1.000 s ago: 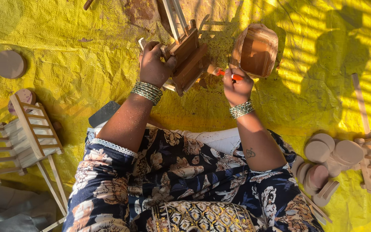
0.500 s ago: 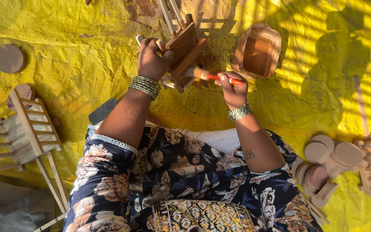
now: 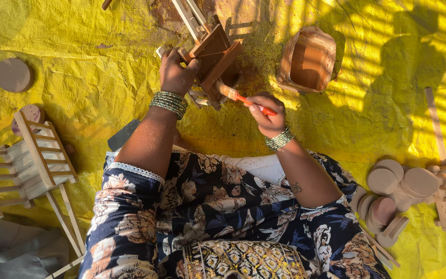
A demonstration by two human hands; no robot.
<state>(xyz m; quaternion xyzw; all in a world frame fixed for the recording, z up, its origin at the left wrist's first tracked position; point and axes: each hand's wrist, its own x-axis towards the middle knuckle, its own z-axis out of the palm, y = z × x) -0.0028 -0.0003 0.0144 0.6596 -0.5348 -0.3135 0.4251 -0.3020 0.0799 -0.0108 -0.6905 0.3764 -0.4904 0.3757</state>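
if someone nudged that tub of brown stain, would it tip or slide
The tub looks squat and wide, so it would probably slide on the yellow sheet rather than tip. It is open-topped and lies beside the wet brush, so the brown liquid may slosh out.

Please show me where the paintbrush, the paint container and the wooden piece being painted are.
paintbrush (image 3: pixel 243 99), head view, on its orange handle.
paint container (image 3: pixel 306 60), head view, on its inner wall.
wooden piece (image 3: pixel 213 58), head view, on its brown-painted flat face.
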